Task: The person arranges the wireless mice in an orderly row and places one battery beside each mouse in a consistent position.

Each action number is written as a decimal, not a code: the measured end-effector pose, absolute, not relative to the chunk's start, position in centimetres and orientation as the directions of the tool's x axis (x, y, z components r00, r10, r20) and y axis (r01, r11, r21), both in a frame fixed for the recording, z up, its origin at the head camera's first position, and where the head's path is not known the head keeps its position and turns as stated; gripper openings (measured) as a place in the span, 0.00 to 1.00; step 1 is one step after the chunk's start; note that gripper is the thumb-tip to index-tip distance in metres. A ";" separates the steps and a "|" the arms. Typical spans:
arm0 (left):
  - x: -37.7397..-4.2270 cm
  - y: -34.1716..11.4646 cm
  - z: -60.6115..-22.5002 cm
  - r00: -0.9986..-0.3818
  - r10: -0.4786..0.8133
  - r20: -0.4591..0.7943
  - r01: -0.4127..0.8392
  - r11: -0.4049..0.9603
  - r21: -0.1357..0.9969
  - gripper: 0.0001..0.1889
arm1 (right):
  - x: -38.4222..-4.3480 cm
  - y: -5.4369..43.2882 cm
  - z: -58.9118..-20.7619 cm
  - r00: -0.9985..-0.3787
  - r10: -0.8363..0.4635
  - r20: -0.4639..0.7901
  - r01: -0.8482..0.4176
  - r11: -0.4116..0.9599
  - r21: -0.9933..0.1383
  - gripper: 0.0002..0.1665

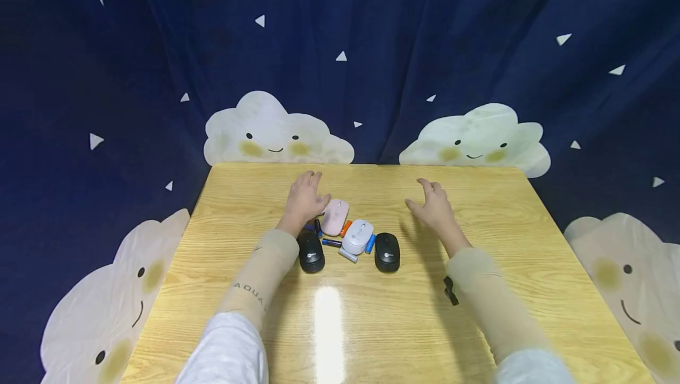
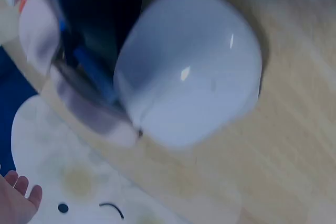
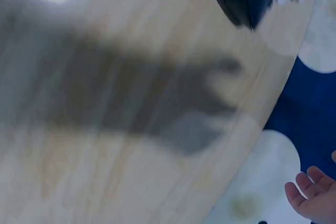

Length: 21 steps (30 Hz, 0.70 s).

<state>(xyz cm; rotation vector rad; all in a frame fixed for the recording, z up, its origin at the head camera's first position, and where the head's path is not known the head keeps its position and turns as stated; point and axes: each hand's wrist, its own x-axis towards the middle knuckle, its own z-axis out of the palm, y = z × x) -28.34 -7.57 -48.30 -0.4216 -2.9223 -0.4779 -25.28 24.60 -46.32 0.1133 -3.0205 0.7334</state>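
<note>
My left hand (image 1: 304, 199) is held with fingers extended at the left of a group of computer mice and batteries. Its thumb overlaps the edge of a pink mouse (image 1: 335, 217) in the head view; whether they touch I cannot tell. A white mouse (image 1: 358, 235) and two black mice, one left (image 1: 311, 252) and one right (image 1: 387, 252), lie nearer me. Another white mouse (image 2: 189, 66) fills the middle of the left wrist view; in the head view my left arm mostly hides it. My right hand (image 1: 434, 210), fingers spread, holds nothing over the table's right side.
Among the mice lie several batteries: an orange one (image 1: 346, 228), a blue one (image 1: 370, 243), a silver one (image 1: 347, 255) and a dark one (image 1: 332, 243). The wooden table (image 1: 382, 325) ends at a dark blue curtain (image 1: 372, 30) with clouds.
</note>
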 end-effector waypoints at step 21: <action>-25.7 -4.4 -53.2 -0.944 0.327 0.043 0.315 0.856 0.410 0.31 | -18.0 19.3 -52.1 -0.999 -0.049 -0.001 -0.042 0.860 -0.509 0.38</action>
